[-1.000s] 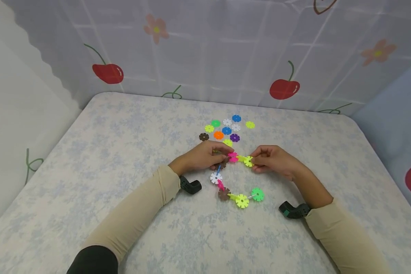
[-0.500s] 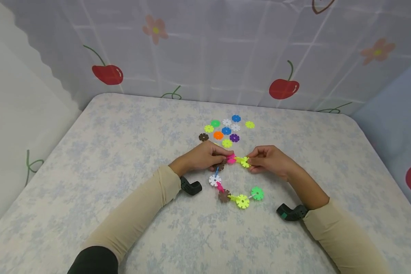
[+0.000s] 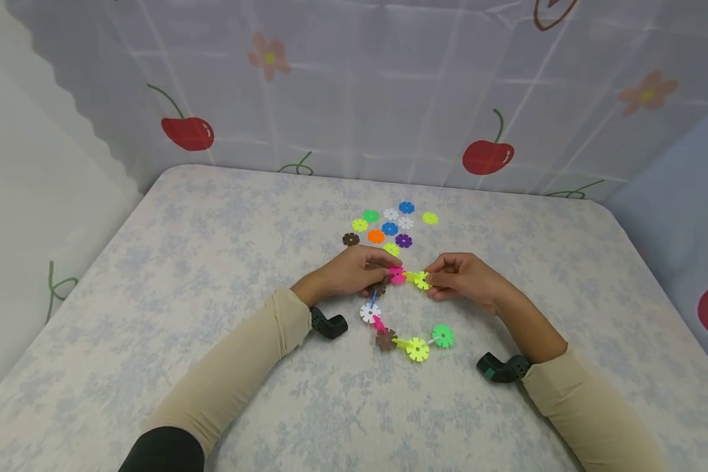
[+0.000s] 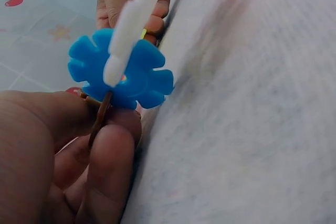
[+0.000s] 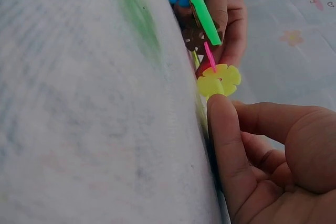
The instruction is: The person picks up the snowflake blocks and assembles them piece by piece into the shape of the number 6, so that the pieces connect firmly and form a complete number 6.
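Notched plastic flower discs are slotted edge to edge into a curved chain. My left hand point(image 3: 351, 270) grips the chain by a brown disc point(image 4: 100, 119), with a blue disc point(image 4: 144, 72) slotted into it. Beside those fingertips is a pink disc point(image 3: 396, 275), joined to yellow discs on its right. My right hand point(image 3: 469, 282) pinches the yellow disc point(image 3: 422, 280) at that end, partly covering it. From my left hand the chain runs down past a white disc point(image 3: 370, 313), a lower brown disc point(image 3: 386, 339) and a lower yellow disc point(image 3: 417, 349) to a green disc point(image 3: 443, 335).
Loose discs lie flat beyond my hands, among them an orange disc point(image 3: 375, 236), a purple disc point(image 3: 404, 240) and a dark brown disc point(image 3: 351, 239). A patterned cloth covers the table point(image 3: 242, 216). A printed curtain point(image 3: 342, 98) hangs behind its far edge.
My right hand has shifted slightly left with the yellow disc, and the pink disc has moved a little left too. My left hand stays about where it was. The loose discs have not moved.
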A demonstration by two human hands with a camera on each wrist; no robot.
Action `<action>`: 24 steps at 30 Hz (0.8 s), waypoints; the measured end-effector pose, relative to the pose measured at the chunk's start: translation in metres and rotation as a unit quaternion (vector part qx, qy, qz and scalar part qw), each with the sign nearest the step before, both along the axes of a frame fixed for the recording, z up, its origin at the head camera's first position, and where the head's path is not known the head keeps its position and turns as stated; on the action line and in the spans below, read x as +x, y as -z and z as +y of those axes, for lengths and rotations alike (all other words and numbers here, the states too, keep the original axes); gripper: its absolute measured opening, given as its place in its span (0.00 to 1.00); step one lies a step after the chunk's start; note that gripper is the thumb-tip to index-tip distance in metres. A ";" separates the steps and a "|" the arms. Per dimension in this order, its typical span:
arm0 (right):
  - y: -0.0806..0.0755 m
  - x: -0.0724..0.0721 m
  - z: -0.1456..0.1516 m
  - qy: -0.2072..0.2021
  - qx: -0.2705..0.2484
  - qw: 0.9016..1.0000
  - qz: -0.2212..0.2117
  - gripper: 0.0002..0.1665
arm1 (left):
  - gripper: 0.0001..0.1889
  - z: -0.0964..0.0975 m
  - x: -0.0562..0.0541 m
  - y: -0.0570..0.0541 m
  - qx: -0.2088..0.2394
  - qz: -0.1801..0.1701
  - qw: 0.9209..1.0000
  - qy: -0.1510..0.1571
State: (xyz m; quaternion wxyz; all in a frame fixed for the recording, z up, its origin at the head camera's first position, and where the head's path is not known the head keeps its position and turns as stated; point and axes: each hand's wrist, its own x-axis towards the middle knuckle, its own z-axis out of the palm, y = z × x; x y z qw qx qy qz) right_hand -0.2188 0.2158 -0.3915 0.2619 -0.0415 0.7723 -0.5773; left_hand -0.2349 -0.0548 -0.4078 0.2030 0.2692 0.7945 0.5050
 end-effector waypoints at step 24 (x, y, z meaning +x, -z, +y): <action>-0.022 -0.091 0.027 -0.007 0.225 0.964 0.144 0.25 | 0.11 0.001 0.000 -0.001 -0.027 0.070 0.997 -0.011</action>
